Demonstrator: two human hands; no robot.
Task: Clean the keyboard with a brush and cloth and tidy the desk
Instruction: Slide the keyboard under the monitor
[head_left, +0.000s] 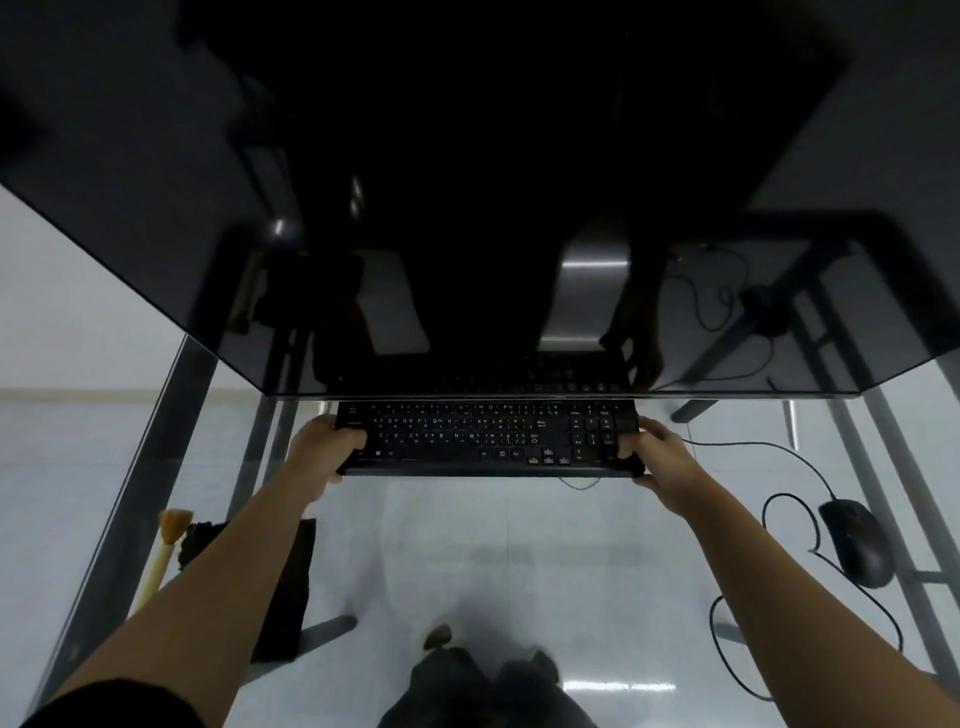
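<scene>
Keyboard (485, 437) between hands: left hand (326, 441) grips left end, right hand (655, 453) grips right end.

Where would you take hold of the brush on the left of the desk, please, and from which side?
Grip the brush by its pale handle, coming from the near side with the left hand. The bristles point away, the handle runs back towards you, and the cloth crowds its right side. That hand holds the keyboard now, so free it first.
</scene>
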